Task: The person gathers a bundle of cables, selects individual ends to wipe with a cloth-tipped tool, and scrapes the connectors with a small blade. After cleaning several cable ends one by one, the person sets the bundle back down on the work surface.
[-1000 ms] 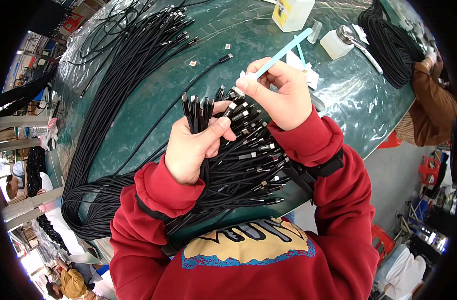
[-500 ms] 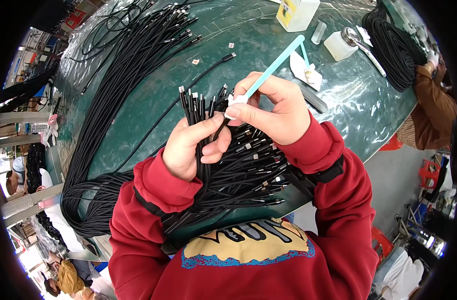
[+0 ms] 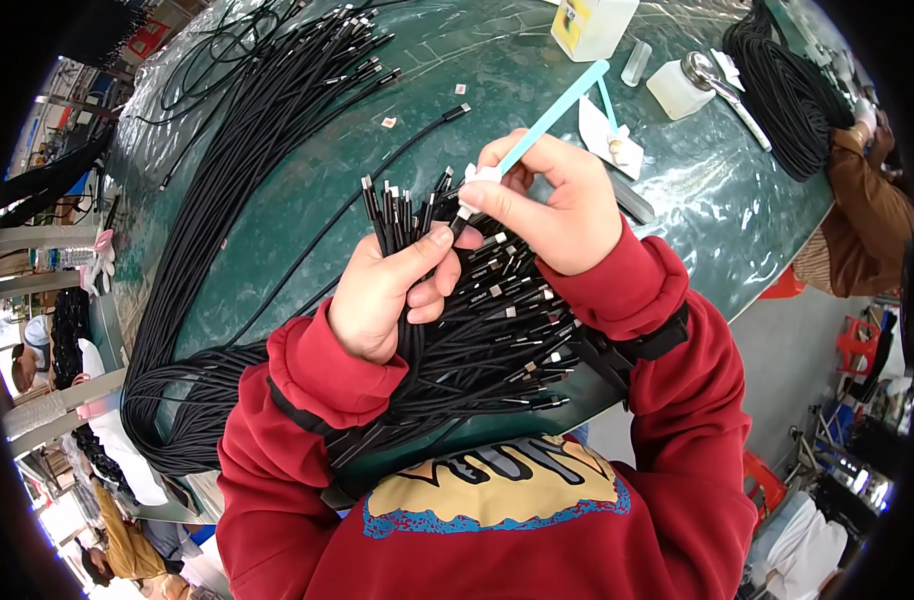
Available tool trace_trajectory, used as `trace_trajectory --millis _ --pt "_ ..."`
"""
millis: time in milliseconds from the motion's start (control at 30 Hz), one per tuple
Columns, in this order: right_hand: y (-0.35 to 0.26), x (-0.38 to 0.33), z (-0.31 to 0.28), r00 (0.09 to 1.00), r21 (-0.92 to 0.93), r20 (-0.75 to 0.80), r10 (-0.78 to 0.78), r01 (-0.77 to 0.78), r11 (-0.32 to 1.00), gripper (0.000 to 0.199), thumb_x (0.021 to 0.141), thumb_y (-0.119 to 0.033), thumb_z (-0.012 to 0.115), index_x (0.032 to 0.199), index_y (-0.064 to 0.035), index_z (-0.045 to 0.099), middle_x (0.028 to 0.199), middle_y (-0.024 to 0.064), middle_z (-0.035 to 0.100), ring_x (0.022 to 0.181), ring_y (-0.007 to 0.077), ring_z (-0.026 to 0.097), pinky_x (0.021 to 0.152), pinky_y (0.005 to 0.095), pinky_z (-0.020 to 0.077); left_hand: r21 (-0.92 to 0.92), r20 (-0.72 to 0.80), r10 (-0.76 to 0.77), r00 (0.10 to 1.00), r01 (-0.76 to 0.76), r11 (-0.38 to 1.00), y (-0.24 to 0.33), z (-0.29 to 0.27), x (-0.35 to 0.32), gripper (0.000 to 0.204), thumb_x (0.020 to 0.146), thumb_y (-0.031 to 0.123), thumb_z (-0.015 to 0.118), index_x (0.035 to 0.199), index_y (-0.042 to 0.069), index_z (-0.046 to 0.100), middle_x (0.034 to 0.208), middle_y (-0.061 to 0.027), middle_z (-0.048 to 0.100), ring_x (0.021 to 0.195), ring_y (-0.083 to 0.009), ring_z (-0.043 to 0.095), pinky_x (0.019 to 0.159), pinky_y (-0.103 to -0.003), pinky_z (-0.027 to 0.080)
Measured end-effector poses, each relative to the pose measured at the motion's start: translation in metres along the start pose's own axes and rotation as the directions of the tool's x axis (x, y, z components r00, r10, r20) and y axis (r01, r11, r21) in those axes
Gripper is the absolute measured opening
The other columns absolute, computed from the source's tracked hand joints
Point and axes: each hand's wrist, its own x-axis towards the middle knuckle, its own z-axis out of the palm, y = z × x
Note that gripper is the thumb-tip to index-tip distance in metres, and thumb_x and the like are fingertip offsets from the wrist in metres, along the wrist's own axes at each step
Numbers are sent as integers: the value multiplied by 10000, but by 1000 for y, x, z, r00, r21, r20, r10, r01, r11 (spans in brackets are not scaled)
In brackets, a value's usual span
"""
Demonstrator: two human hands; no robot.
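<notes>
My left hand is closed round a bunch of black cables, their metal plug ends standing up past the thumb. One cable from the bunch leans right, its plug end at my right fingertips. My right hand pinches a small white cloth against that plug. A light-blue stick also runs out of the right-hand fingers, up to a sharp bend. Under both hands lies a heap of black cables with many plugs; the fingers hide part of the held ends.
A long bundle of black cables curves down the table's left side. Beyond my right hand are a white paper, a pump bottle, a jug and a dark bar. Another person's sleeve is beside coiled cables.
My right hand has shifted slightly up with the white cloth and blue stick, and more of the leaning cable's plug end now shows below the cloth. My left hand keeps its hold, nearly unmoved.
</notes>
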Motion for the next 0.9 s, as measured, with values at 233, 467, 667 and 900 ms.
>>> trace_trajectory --millis 233,467,667,900 --pt "-4 2 3 999 27 -29 46 -45 999 91 734 -63 622 769 -16 553 678 -22 532 597 29 456 539 172 367 40 -39 -6 999 8 999 -1 3 -1 211 843 159 468 922 -33 505 586 -10 449 444 -27 302 383 -163 255" --pt "-2 1 -10 995 -10 49 82 -82 997 95 735 -71 621 772 -15 554 676 -29 529 578 27 437 525 176 358 58 -56 -5 998 8 998 0 4 -2 214 845 165 467 925 -30 506 594 -9 453 445 -26 302 384 -163 256" --pt "3 5 -7 1000 1 6 15 -15 1000 89 737 -71 619 777 -22 556 671 -32 526 581 24 433 527 173 350 73 -67 5 998 0 997 0 4 0 218 847 170 468 933 -27 507 596 -6 454 446 -27 304 385 -164 259" --pt "1 2 -3 1000 10 15 10 -10 1000 91 734 -62 622 780 -21 554 667 -23 536 594 31 442 543 177 354 75 -63 8 998 -3 997 -1 5 -2 223 847 177 469 928 -26 507 589 0 446 446 -28 301 385 -169 256"
